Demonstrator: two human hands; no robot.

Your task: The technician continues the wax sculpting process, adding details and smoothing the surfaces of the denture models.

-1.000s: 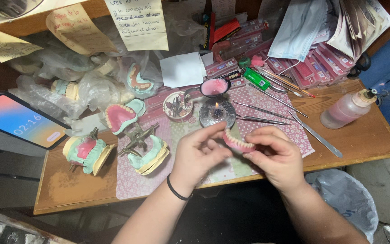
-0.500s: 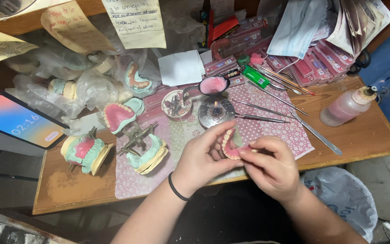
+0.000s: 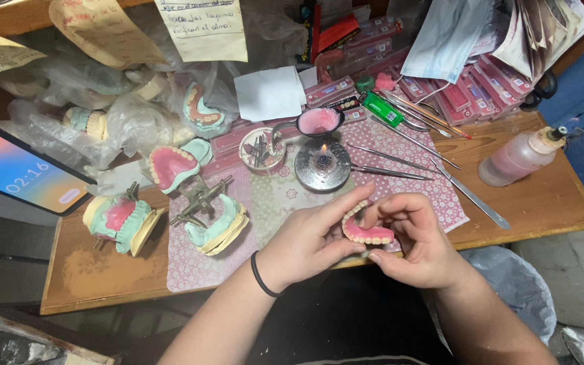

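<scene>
Denture (image 3: 366,232) pinched in both grips, left hand (image 3: 305,247), right hand (image 3: 417,247), raised slightly since earlier

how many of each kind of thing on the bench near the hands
denture in both hands: 1, left hand, right hand
dental casts: 5
burner: 1
metal tools: 4
phone: 1
bottle: 1
lighter: 1
total: 14

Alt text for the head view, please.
Both hands, left hand and right hand, hold a pink denture over a cluttered wooden bench. Behind it sit a small lit burner, metal tools and plaster jaw models.
</scene>
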